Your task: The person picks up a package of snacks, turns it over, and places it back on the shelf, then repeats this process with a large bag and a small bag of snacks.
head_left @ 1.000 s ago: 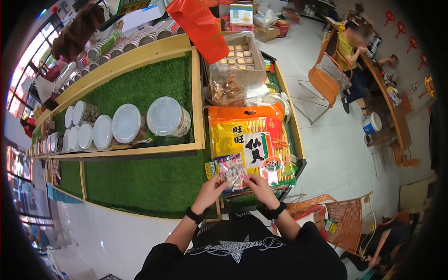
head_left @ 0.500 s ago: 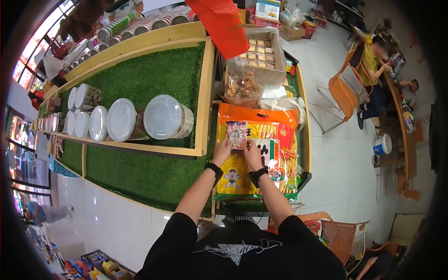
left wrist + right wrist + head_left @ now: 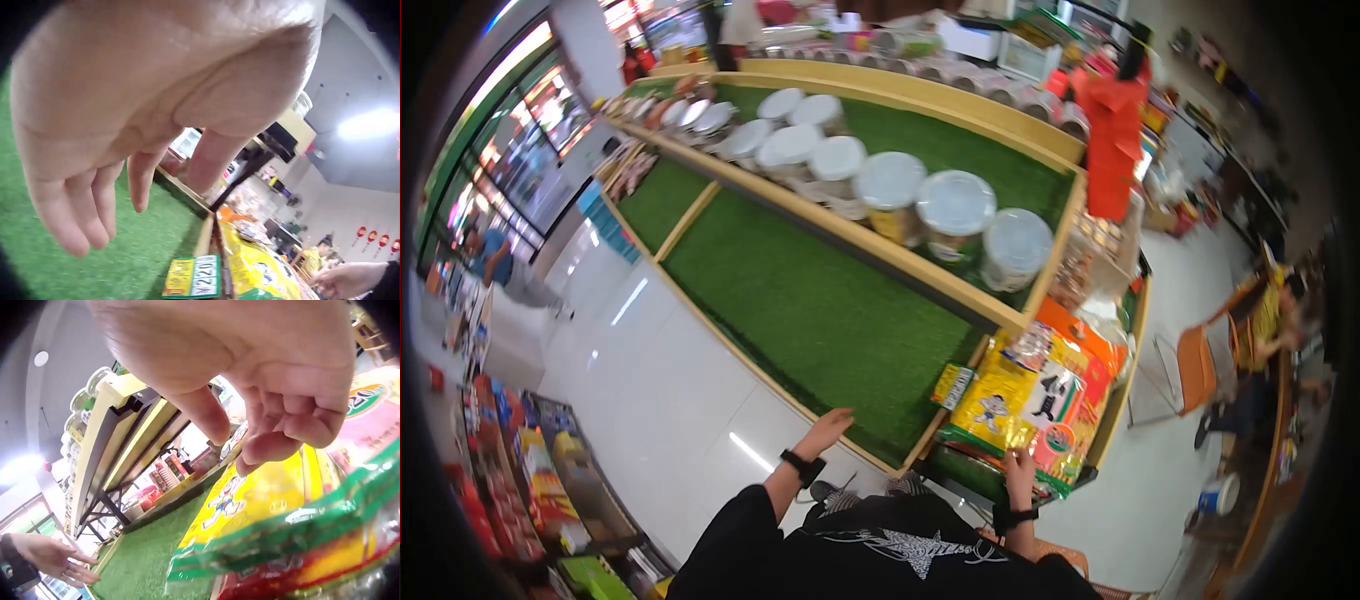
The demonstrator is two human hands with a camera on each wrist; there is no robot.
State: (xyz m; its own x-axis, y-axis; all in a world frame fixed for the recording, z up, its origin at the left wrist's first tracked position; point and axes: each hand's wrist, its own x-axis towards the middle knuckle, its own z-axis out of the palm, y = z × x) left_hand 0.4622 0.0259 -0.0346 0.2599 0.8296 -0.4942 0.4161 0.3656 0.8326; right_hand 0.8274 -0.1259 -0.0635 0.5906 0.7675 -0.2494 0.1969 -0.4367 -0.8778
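My left hand (image 3: 826,430) hangs over the front edge of the turf-lined shelf with its fingers loosely bent and nothing in them. Above the lower corner of a big yellow and orange snack bag (image 3: 992,400) is my right hand (image 3: 1020,474). Its fingers curl loosely, thumb apart, with nothing between them in the right wrist view (image 3: 269,425). A small clear-and-pink snack packet (image 3: 1028,346) lies on the upper part of the big bag. Beside that bag stands a green and yellow price tag (image 3: 952,385), which reads ¥220 in the left wrist view.
Lidded tubs (image 3: 955,205) line the raised upper shelf, whose wooden rim (image 3: 880,265) overhangs the lower green turf (image 3: 830,330). A red plastic bag (image 3: 1112,145) hangs at the back right. An orange chair (image 3: 1197,368) and a seated person are off to the right.
Both hands have let go of the small packet, which stays on the big bag. They have drawn back and moved apart, the left hand leftward. The head view has swung left.
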